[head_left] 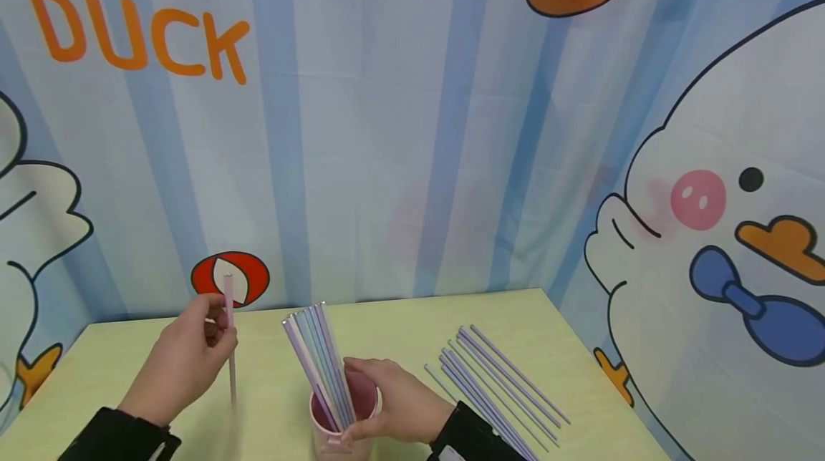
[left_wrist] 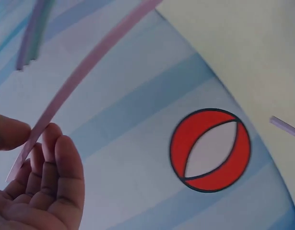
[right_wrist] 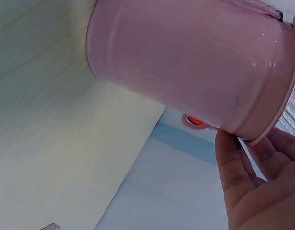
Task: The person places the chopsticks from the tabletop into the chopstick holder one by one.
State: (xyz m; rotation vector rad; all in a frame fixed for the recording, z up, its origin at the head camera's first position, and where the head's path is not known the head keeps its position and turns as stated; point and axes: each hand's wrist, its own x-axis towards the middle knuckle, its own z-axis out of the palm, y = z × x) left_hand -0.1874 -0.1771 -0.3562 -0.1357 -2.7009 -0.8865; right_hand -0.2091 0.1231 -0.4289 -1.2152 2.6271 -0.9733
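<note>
My left hand pinches a pink straw between thumb and fingers. The straw stands nearly upright left of the cup, its lower end blurred. In the left wrist view the straw runs up from the fingertips. My right hand grips the rim of a pink cup from the right, thumb at the front and fingers at the far side. A bundle of purple, blue and pale straws leans to the left in the cup. Close up, the right wrist view shows the cup's smooth wall and fingers at its rim.
Several loose purple and blue straws lie side by side on the pale wooden table, right of the cup. Behind the table hangs a blue-striped curtain printed with ducks and the word DUCK.
</note>
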